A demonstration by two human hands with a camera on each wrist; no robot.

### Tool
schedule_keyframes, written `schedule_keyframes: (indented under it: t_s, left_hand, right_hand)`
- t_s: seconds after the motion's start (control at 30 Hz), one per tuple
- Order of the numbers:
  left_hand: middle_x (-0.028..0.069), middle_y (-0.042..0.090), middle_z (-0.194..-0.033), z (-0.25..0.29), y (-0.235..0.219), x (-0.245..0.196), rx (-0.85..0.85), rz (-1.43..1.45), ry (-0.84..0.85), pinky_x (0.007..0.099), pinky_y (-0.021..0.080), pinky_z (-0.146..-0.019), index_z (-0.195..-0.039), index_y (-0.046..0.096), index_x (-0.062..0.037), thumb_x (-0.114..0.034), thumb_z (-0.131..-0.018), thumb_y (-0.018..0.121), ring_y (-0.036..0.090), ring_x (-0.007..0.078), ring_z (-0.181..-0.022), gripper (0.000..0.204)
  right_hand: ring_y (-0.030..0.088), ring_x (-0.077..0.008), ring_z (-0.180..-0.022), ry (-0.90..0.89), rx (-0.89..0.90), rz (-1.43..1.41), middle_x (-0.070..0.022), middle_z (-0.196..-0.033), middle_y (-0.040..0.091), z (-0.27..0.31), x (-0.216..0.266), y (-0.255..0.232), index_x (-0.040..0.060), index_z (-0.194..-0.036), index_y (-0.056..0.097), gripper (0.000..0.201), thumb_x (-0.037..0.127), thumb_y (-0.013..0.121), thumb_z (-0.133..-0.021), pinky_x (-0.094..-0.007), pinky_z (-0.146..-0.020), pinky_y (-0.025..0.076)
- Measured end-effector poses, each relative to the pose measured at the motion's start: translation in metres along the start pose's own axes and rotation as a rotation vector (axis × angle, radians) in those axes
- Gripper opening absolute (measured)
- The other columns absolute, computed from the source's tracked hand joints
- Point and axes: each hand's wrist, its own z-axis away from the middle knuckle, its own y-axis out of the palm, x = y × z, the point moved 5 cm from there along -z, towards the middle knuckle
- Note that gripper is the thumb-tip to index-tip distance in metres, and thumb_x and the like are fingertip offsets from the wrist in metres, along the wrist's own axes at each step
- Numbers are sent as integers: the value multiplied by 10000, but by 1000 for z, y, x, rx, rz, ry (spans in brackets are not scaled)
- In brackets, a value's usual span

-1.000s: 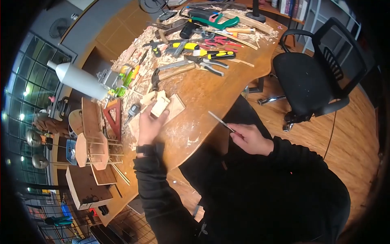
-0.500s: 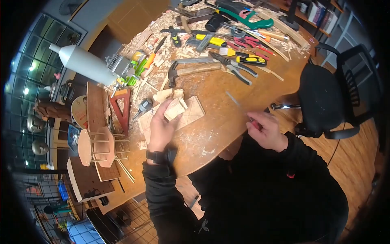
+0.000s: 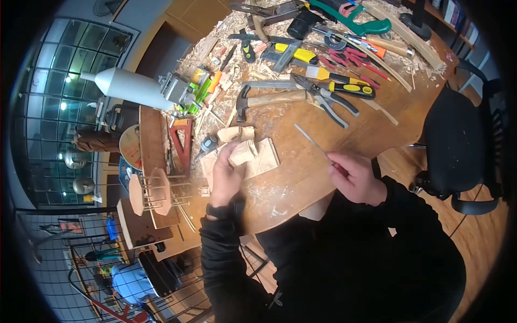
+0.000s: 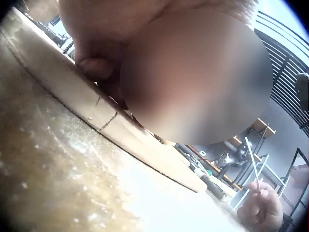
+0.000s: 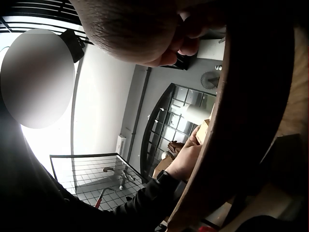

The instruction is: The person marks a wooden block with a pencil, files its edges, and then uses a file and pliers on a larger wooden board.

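A pale wood block [image 3: 244, 153], rough and stepped at one end, is pinched between the thumb and fingers of the left hand [image 3: 225, 180] above a flat, smooth-sided board [image 3: 266, 157] marked with dark lines; whether block and board touch is unclear. The right hand [image 3: 353, 178] is curled round the red handle of a slim, straight metal tool [image 3: 307, 134], its narrow grey shaft bare. The tabletop [image 3: 301, 180] is brown, glossy and scuffed, with pale dust near the board. A second carved wood piece [image 3: 231, 133] lies just beyond the block, and left of it sit a grey-and-black gadget [image 3: 209, 142] and a reddish triangular set square [image 3: 184, 148]. Farther back, a wooden-handled hammer [image 3: 277, 98] and grey-handled pliers [image 3: 326, 99] lie before curly wood shavings. The block's stepped end faces right, its long axis hard to judge; the tool's shaft slants forward and leftward, tip away from the person.
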Motion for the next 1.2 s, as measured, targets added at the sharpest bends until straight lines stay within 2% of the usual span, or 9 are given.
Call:
schedule_keyframes:
  t_s: [0.43, 0.53, 0.73, 0.83, 0.9, 0.93, 1.03, 1.13, 1.2]
  left_hand:
    - [108, 648, -1326, 0, -1, 5, 84, 55, 26, 314, 422, -1134, -1451, 529, -44, 174, -893, 548, 576, 201, -1307, 600]
    - [99, 658, -1284, -1, -6, -2, 80, -3, 190, 299, 507, -986, -1461, 519, -46, 121, -911, 582, 638, 171, -1109, 578]
    - [106, 671, -1207, -1, -6, 5, 83, -3, 144, 287, 478, -647, -1437, 541, -38, -94, -926, 754, 548, 135, -705, 557]
    - [118, 665, -1207, 0, -6, 5, 51, -52, 130, 286, 486, -666, -1409, 570, -43, -118, -920, 793, 564, 155, -730, 543]
    - [130, 661, -1219, -4, -7, 4, 8, 12, 302, 303, 505, -730, -1393, 587, -49, -106, -921, 797, 605, 185, -824, 519]
    - [143, 659, -1238, -2, -8, 8, 20, -14, 291, 328, 516, -831, -1385, 590, -51, -103, -922, 802, 634, 222, -961, 512]
    - [145, 658, -1250, 0, -11, 2, 86, 62, 118, 327, 521, -861, -1373, 595, -48, -105, -922, 804, 648, 235, -1013, 500]
    - [119, 681, -1197, -3, -9, 14, 48, 41, 249, 307, 524, -787, -1356, 590, -47, -107, -925, 805, 652, 200, -928, 486]
    - [110, 692, -1150, -1, -11, 7, 76, 64, 168, 302, 522, -763, -1337, 588, -48, -107, -928, 801, 652, 188, -896, 464]
  right_hand:
    - [681, -297, -687, -48, -95, 150, -119, -814, 665, 3, 2, 7, 7, -1200, 682, 290, 43, 719, -915, -375, -612, 533]
    - [656, -257, -655, -16, -121, 143, -108, -802, 646, 4, 4, 10, 15, -1183, 699, 260, 50, 722, -927, -347, -597, 508]
    - [644, -215, -641, 16, -137, 173, -104, -809, 647, 1, 9, 13, 4, -1160, 711, 231, 43, 727, -933, -324, -589, 497]
    - [645, -208, -640, 28, -120, 204, -109, -822, 660, 3, 6, 14, -2, -1155, 712, 230, 38, 731, -929, -321, -586, 498]
    - [643, -204, -640, 28, -109, 232, -111, -828, 665, 3, 5, 13, -5, -1152, 714, 230, 37, 733, -927, -321, -585, 498]
    - [642, -206, -636, 25, -122, 237, -114, -826, 666, 3, 6, 13, -3, -1147, 717, 231, 38, 739, -921, -318, -585, 496]
    - [630, -203, -622, 15, -146, 276, -109, -807, 658, 4, 5, 14, 2, -1130, 725, 228, 41, 752, -907, -314, -580, 487]
    - [606, -193, -600, 13, -176, 337, -95, -768, 634, 5, 5, 13, 5, -1108, 731, 221, 42, 762, -893, -313, -569, 473]
    - [591, -188, -588, 24, -190, 366, -87, -747, 619, 5, 5, 12, 6, -1098, 733, 216, 42, 765, -887, -313, -563, 465]
